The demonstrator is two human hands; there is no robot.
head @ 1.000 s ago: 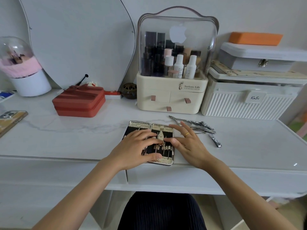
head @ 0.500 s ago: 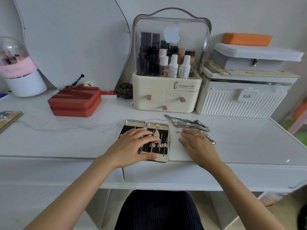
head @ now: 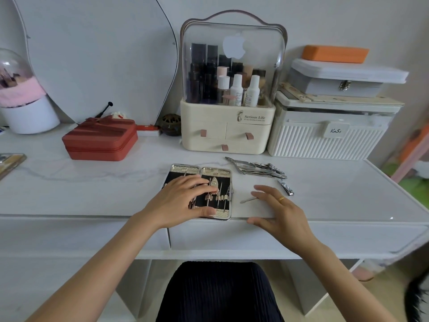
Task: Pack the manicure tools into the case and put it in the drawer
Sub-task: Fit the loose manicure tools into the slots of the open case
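The manicure case (head: 217,170) lies open and flat near the desk's front edge, black inside with a metal frame and several tools strapped in its right half. My left hand (head: 183,201) rests flat on it with straight fingers. To its right my right hand (head: 278,213) hovers with spread fingers over a thin metal tool (head: 248,201) lying on the desk; its fingertips are at the tool's right end. A pile of loose metal tools (head: 257,169) sits behind, and a nail clipper (head: 286,187) lies just to the right. Closed drawer fronts (head: 232,238) run under the desk edge.
A cream cosmetics organiser with a clear dome (head: 228,94) stands behind the case. A white ribbed box (head: 325,140) with stacked boxes is at the back right. A red zip case (head: 101,140) sits back left, and a phone (head: 10,161) at the far left edge.
My right hand has drawn back from the tool pile towards the front edge, and a single thin tool now lies on the desk beside the case. My left hand has stayed on the case.
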